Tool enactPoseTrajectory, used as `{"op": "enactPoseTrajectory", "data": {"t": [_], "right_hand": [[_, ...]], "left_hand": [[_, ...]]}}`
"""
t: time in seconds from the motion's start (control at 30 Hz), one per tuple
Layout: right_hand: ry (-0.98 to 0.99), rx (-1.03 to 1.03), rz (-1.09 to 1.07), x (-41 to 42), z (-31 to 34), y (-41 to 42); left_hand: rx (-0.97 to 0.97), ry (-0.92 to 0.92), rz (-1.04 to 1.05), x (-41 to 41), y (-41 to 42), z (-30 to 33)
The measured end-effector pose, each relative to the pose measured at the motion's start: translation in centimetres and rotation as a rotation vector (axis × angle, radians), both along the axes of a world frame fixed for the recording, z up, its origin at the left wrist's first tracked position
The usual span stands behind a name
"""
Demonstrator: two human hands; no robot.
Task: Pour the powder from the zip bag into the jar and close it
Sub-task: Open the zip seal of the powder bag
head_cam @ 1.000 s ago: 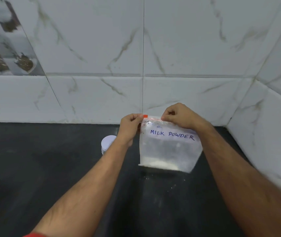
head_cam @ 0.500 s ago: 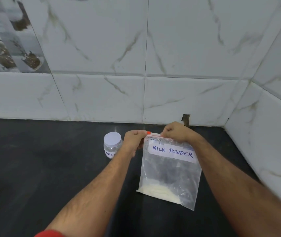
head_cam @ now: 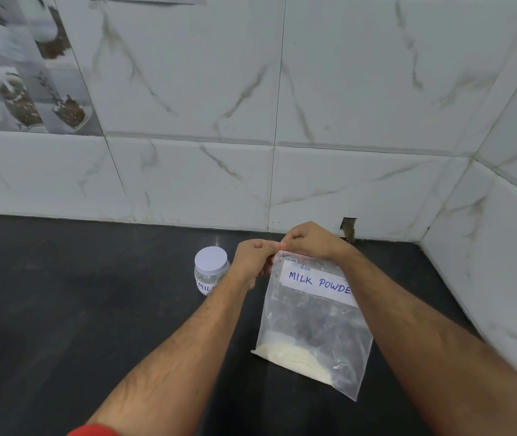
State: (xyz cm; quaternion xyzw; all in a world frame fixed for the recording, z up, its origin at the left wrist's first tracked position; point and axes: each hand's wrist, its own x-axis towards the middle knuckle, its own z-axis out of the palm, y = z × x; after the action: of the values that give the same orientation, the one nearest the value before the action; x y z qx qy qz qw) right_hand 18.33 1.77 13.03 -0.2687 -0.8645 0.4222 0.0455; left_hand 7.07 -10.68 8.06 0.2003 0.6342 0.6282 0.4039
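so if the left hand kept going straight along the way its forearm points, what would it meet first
Probably the right hand, since the left hand already pinches the top edge of the clear plastic zip bag labelled milk powder right beside it. Beyond that stands the white marble-tiled wall; depth is unclear.

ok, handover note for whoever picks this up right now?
Left hand and right hand: both pinch the top edge of the zip bag at its seal, near the left corner.
Bag: labelled MILK POWDER, hangs upright, powder settled at the bottom.
Jar: on the black counter left of the bag, white lid on.
Done: nothing poured.
Left: open bag, take off lid, pour, close jar.
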Motion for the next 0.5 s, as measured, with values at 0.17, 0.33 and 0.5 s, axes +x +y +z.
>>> {"op": "enactPoseTrajectory", "data": {"t": [0.17,0.33,0.5], "right_hand": [[-0.07,0.095,0.003,-1.0,-0.2,-0.1],[-0.103,0.151,-0.006,-1.2,-0.6,-0.5],[-0.095,0.206,-0.042,-1.0,-0.8,-1.3]], "left_hand": [[-0.041,0.152,0.078,0.2,0.3,-0.5],[-0.086,0.273,0.107,0.0,0.7,-1.1],[-0.099,0.359,0.113,0.2,1.1,-1.4]]}}
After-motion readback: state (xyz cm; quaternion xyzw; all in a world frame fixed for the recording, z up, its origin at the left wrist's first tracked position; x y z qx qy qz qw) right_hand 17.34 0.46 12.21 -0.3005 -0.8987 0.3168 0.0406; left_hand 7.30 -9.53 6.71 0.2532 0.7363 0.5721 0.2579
